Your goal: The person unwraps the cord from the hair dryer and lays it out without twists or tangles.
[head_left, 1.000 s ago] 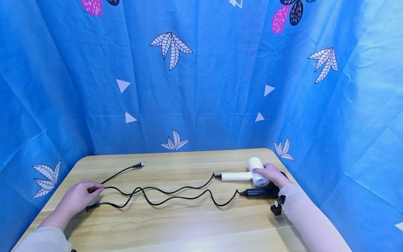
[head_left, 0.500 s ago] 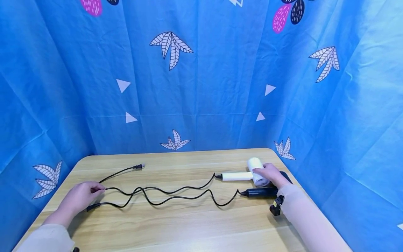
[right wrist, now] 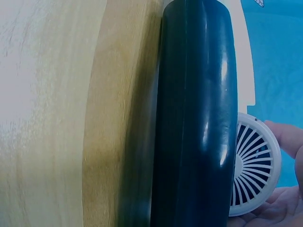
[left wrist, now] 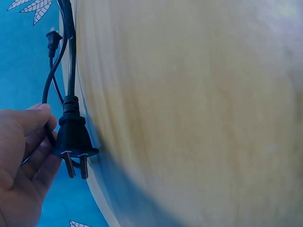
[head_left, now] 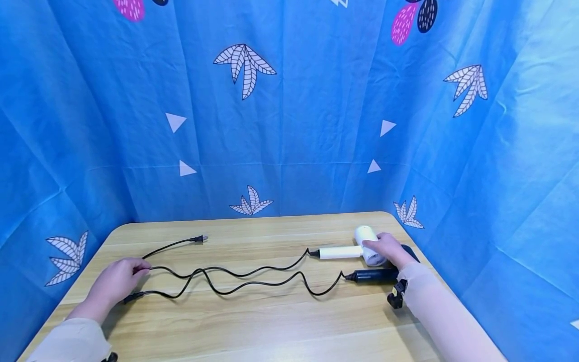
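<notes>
A white hair dryer (head_left: 340,253) lies at the table's right side, its handle pointing left. My right hand (head_left: 390,249) grips its round head, whose vented end (right wrist: 255,170) shows in the right wrist view. Just in front lies a black hair dryer (head_left: 373,275), partly hidden by my right wrist and sleeve. My left hand (head_left: 115,284) pinches a thin black cord (left wrist: 49,87) between thumb and fingers. From there the cord bends back to a two-pin plug (head_left: 198,239). A second plug (left wrist: 75,135) hangs large in the left wrist view, beside my fingers.
Two wavy black cords (head_left: 267,284) run across the wooden table (head_left: 253,327) and cross left of its middle. Blue patterned curtain (head_left: 280,125) surrounds the table at the back and both sides. The table's right edge runs close beside the dryers.
My left wrist and sleeve have shifted slightly to the right, still pinching the cord. My right hand keeps its hold on the white hair dryer, and both dryers stay where they were.
</notes>
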Motion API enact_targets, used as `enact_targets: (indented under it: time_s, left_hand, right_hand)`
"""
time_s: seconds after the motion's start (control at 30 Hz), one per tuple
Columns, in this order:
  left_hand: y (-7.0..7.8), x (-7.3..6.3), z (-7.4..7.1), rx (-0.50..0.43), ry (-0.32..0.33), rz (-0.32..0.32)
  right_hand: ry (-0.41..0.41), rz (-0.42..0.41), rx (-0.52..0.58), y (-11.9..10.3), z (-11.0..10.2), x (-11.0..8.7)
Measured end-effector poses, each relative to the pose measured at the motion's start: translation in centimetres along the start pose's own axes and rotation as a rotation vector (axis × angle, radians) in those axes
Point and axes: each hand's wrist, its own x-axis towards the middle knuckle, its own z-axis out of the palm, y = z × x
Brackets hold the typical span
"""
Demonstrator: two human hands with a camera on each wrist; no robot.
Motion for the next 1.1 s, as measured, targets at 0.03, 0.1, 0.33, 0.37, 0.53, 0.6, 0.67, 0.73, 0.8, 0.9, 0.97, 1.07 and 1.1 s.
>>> enact_targets:
  time_s: [0.03,0.1,0.33,0.37,0.53,0.6,0.67,0.73,0.8,0.9,0.97,1.07,1.1]
  left_hand:
    - [0.0,0.0,0.0,-0.001,0.002,0.003]
    - [-0.1,0.0,0.2,0.000,0.011,0.013]
    - [0.0,0.0,0.5,-0.006,0.019,0.031]
    - [0.0,0.1,0.5,-0.008,0.019,0.030]
    - [0.1,0.2,0.3,-0.016,0.014,0.022]
    - [0.1,0.1,0.3,-0.017,0.010,0.015]
    - [0.2,0.0,0.3,-0.018,0.004,0.007]
    - [0.2,-0.1,0.4,-0.017,-0.001,0.003]
    - [0.2,-0.1,0.4,-0.018,-0.002,0.000]
    - [0.1,-0.1,0.3,-0.015,0.004,-0.005]
    - [0.1,0.0,0.3,-0.015,0.010,-0.006]
    - [0.2,0.1,0.1,-0.017,0.008,-0.012]
    - [0.3,0.2,0.1,-0.018,0.004,-0.015]
  right_hand:
    - [-0.001,0.004,-0.008,0.0,0.0,0.0]
    - [-0.003,0.017,-0.021,0.0,0.0,0.1]
    - [0.008,0.002,-0.051,0.1,0.0,0.1]
    - [0.011,-0.001,-0.052,0.1,0.0,0.1]
    - [0.019,-0.008,-0.060,0.2,0.0,0.2]
    - [0.020,-0.007,-0.060,0.2,0.0,0.2]
    - [0.020,-0.007,-0.064,0.1,0.0,0.1]
    - [0.022,-0.008,-0.068,0.0,-0.1,-0.1]
    - [0.024,-0.013,-0.079,-0.2,-0.2,-0.3]
    - [0.025,-0.026,-0.102,-0.5,-0.5,-0.4]
    - [0.027,-0.029,-0.123,-0.8,-0.6,-0.5]
    - [0.029,-0.038,-0.159,-1.1,-0.7,-0.5]
    - [0.032,-0.044,-0.172,-1.2,-0.7,-0.5]
